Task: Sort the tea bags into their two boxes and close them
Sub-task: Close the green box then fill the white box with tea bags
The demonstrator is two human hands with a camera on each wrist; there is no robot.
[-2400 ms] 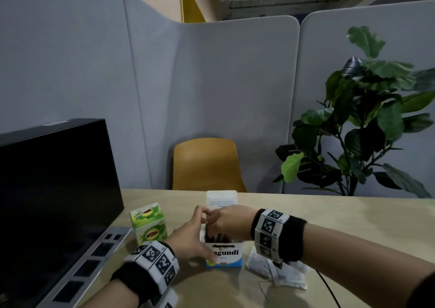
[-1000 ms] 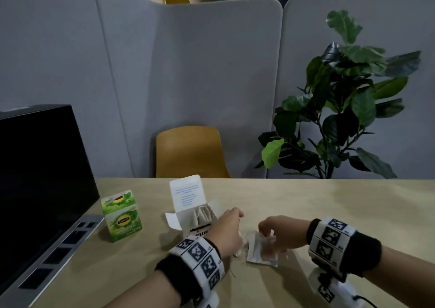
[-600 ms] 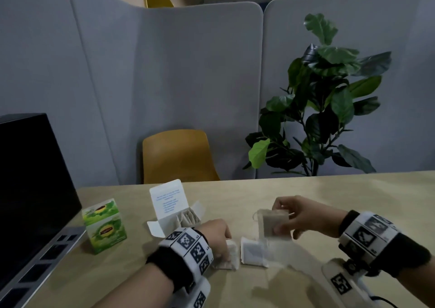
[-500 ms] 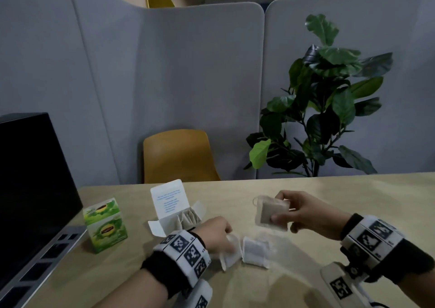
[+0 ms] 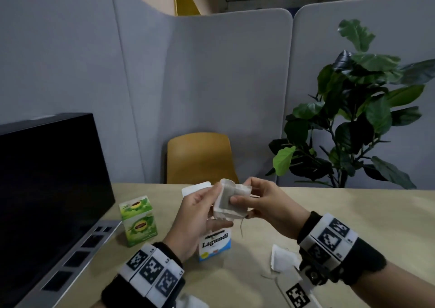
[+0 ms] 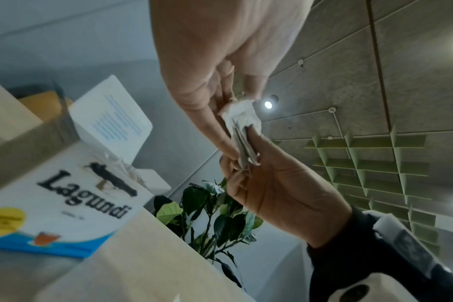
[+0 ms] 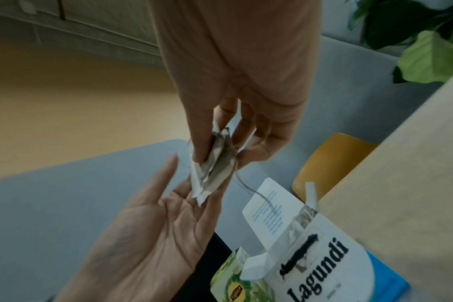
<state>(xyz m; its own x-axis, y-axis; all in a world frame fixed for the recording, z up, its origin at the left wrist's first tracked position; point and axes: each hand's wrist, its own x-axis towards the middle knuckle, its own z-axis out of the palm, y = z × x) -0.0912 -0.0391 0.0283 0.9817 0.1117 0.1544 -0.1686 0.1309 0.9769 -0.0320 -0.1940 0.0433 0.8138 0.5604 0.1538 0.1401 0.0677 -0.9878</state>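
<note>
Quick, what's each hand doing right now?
Left hand: open, straight fingers touching the tea bags.
Right hand: fingers pinch the tea bags.

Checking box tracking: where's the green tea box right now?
Head view: the green tea box stands on the table, left of the open Lagundi box and right of the laptop.

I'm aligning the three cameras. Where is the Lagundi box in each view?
Head: Lagundi box lower centre, partly behind the left hand.
Left wrist: Lagundi box lower left, lid up.
Right wrist: Lagundi box lower right, right of the green box.
Shared landmark: the plant: right in head, bottom centre in left wrist, top right in right wrist.
</note>
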